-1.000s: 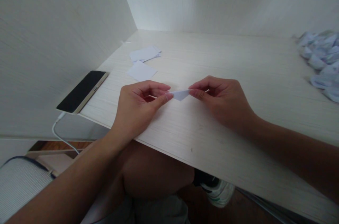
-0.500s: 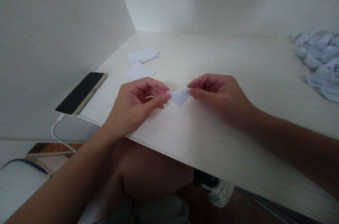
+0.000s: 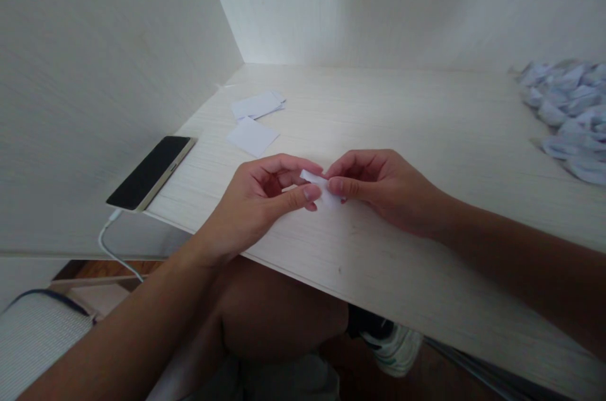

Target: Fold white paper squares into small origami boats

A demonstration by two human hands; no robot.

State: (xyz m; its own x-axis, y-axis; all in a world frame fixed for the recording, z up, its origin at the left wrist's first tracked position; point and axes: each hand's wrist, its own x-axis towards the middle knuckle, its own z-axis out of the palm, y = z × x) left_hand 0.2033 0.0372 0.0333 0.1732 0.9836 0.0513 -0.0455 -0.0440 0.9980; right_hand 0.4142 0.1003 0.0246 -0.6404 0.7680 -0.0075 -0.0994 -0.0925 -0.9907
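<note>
Obscured parts, 3 items.
Left hand [image 3: 267,202] and right hand [image 3: 383,191] partly cover the blurred white paper [image 3: 332,199]. Paper pile [image 3: 568,98]: cropped at right edge. White cable [image 3: 112,252]: lower end hidden behind 1 forearm [image 3: 151,306].

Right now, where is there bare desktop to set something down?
Beyond the left hand and right hand, the desk is bare between the paper sheets and paper heap. Crowded spots: the sheets and smartphone at left, the heap at right.

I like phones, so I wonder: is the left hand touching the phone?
Apart: the head view shows bare tabletop between the left hand and the phone.
</note>
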